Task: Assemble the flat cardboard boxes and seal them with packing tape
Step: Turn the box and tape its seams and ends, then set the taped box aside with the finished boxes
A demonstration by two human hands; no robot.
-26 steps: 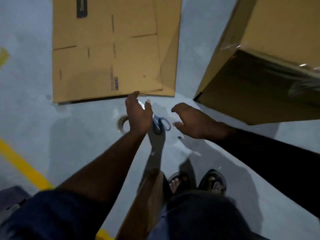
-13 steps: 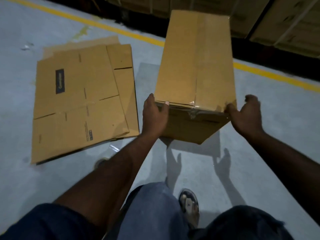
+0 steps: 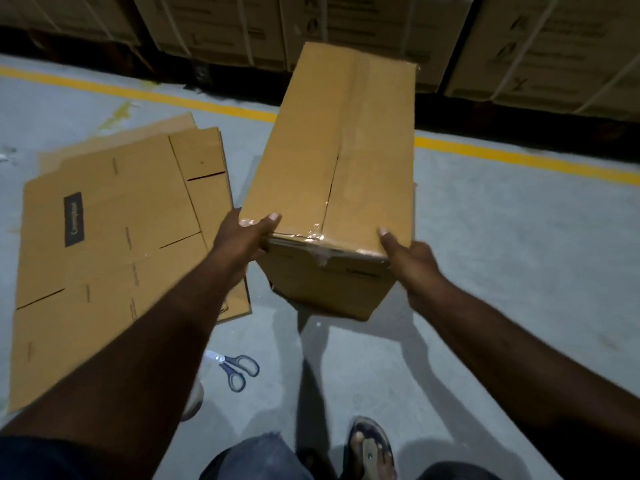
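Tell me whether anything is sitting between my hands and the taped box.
Nothing visible is. The left hand grips the taped box at its near left corner, the right hand at its near right corner. The scissors and flat cardboard lie off to its left.

The blades of the scissors (image 3: 227,366) vanish behind the left forearm (image 3: 156,341); the flat cardboard (image 3: 104,265) label (image 3: 73,219) is unreadably blurred.

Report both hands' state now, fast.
Left hand: holding the taped box at its near left corner, thumb on top.
Right hand: holding the same box at its near right corner.
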